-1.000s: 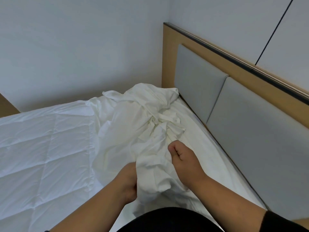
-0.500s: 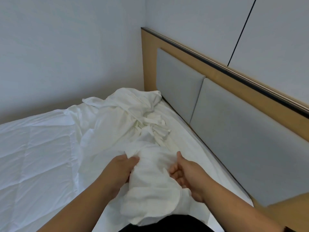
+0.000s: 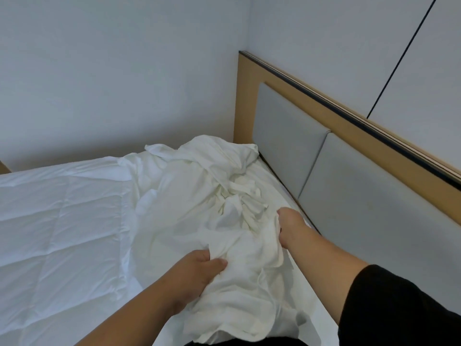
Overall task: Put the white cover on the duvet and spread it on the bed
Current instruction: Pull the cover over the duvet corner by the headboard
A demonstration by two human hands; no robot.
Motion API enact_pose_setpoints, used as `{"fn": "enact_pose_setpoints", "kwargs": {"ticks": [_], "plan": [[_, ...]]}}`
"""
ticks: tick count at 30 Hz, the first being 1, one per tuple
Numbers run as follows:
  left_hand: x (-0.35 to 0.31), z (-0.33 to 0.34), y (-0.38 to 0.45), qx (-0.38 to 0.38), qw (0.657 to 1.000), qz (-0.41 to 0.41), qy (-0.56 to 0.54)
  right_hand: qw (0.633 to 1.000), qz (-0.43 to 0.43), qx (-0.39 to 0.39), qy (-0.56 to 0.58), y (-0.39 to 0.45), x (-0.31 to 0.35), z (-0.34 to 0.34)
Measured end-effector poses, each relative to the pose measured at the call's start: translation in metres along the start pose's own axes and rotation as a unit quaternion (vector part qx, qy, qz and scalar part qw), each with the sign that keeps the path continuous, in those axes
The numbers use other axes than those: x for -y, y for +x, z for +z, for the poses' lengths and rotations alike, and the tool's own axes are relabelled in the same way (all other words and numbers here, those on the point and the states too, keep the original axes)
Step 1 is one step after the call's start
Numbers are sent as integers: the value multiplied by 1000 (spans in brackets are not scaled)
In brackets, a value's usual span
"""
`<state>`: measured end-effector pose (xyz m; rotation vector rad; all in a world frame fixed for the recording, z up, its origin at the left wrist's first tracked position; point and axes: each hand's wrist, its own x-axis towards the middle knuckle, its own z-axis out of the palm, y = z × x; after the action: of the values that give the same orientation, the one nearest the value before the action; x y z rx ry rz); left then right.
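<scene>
The white cover [image 3: 199, 196] lies crumpled in a long heap along the head end of the bed, from the far corner down to my body. A quilted white duvet [image 3: 57, 221] is spread flat over the left part of the bed. My left hand [image 3: 197, 273] pinches a fold of the cover near its middle. My right hand [image 3: 289, 226] grips the cover's right edge close to the headboard, fingers buried in the cloth.
A padded grey headboard [image 3: 349, 196] in a wooden frame runs along the right. Plain walls close the far side and meet at the corner behind the heap. A strip of white mattress sheet [image 3: 272, 176] shows between the cover and the headboard.
My right hand has moved forward and up the heap and closed on the cover's right edge. My left hand keeps its grip and the bunched cloth now lies lower, against my body.
</scene>
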<state>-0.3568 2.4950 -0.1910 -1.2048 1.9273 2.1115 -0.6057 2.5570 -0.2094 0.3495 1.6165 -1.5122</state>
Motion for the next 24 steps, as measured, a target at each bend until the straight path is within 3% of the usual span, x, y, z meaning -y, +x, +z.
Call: {"fn": "enact_pose_setpoints", "kwargs": {"ticks": [2, 4, 7, 10, 11, 13, 16, 18, 19, 20, 21, 23, 24], "plan": [[-1, -2, 0, -6, 1000, 0, 0, 990, -114, 83, 12, -37, 35, 52], [-4, -6, -1, -18, 1000, 4, -9, 949, -219, 225, -3, -101, 57, 102], [-8, -13, -6, -36, 999, 10, -24, 825, -304, 475, -36, -199, 58, 139], [-7, -22, -12, -39, 998, 29, -37, 732, -316, 593, -111, -222, 46, 131], [-3, -24, -12, -47, 997, 34, -41, 729, -311, 596, -127, -214, 43, 127], [3, -27, -14, -66, 995, 31, -67, 771, -292, 546, -147, -181, 38, 118], [7, -32, -19, -52, 993, 30, -99, 831, -293, 352, -315, -106, 15, 91], [10, -36, -20, -43, 994, 42, -94, 784, -248, 249, -511, -67, -6, 69], [11, -37, -19, -39, 994, 50, -94, 759, -207, 217, -578, -52, -18, 63], [12, -38, -20, -38, 994, 50, -93, 757, -181, 185, -600, -41, -25, 61], [15, -38, -17, -40, 994, 53, -91, 755, -151, 185, -611, -40, -29, 59], [19, -36, -11, -64, 992, 55, -90, 729, -141, 275, -611, -20, -62, 31], [20, -35, -10, -87, 991, 60, -76, 768, -102, 258, -577, -19, -74, 37]]}}
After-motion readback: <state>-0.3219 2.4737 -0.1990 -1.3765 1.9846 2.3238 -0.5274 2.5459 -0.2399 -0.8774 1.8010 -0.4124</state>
